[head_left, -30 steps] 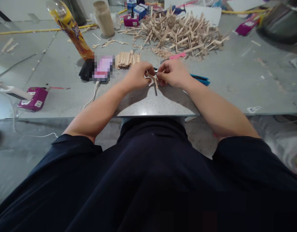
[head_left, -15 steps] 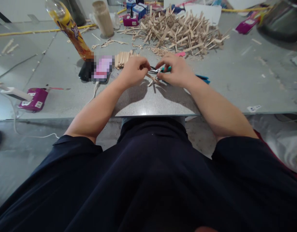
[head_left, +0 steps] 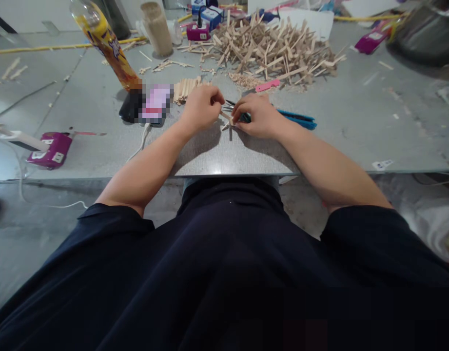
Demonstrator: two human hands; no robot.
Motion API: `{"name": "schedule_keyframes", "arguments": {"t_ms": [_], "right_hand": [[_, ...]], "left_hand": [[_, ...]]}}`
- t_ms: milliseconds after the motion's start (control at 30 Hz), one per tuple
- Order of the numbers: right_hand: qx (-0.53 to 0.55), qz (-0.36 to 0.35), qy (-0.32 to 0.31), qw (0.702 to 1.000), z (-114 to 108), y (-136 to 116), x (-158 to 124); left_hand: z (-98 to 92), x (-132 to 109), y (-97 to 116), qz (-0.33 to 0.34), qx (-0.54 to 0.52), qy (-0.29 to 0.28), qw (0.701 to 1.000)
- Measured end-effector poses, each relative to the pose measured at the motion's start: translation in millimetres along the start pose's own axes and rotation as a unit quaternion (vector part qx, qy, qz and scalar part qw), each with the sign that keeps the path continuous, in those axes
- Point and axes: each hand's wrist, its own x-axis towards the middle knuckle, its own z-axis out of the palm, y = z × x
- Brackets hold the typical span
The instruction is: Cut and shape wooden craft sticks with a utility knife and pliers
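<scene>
Low over the table's front, my left hand (head_left: 204,106) is closed in a pinch on one end of a small piece of joined wooden sticks (head_left: 226,117). My right hand (head_left: 254,114) has its thumb and fingers together on the other side of that piece. Behind and partly under my right hand lie pliers (head_left: 229,103) with metal jaws, and blue handles (head_left: 297,118) stick out to its right. A pink-handled knife (head_left: 267,86) rests just beyond. Left of my left hand sits a neat row of short wooden sticks (head_left: 185,90). My fingers hide part of the held piece.
A large heap of wooden sticks (head_left: 271,46) covers the back middle. A bottle (head_left: 110,48), a jar (head_left: 156,29) and a phone (head_left: 156,102) stand or lie at left. A purple adapter (head_left: 54,150) is near the table's left front; a dark round vessel (head_left: 425,36) is back right.
My right hand has moved slightly left and down, its fingers now against the stick piece. The pink knife handle and the blue handles show more. My left hand has barely shifted.
</scene>
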Motion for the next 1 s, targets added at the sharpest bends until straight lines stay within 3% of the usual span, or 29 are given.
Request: {"name": "schedule_keyframes", "arguments": {"t_ms": [233, 467, 1000], "right_hand": [[-0.025, -0.009, 0.010, 1.000, -1, 0, 0], [-0.009, -0.011, 0.008, 1.000, 5, 2, 3], [-0.086, 0.043, 0.051, 0.994, 24, -18, 2]], "left_hand": [[-5.8, -1, 7, -0.016, -0.022, 0.078, 0.997], [-8.6, -2, 8, -0.051, -0.051, 0.073, 0.995], [-1.7, 5, -5, -0.043, -0.042, 0.125, 0.990]]}}
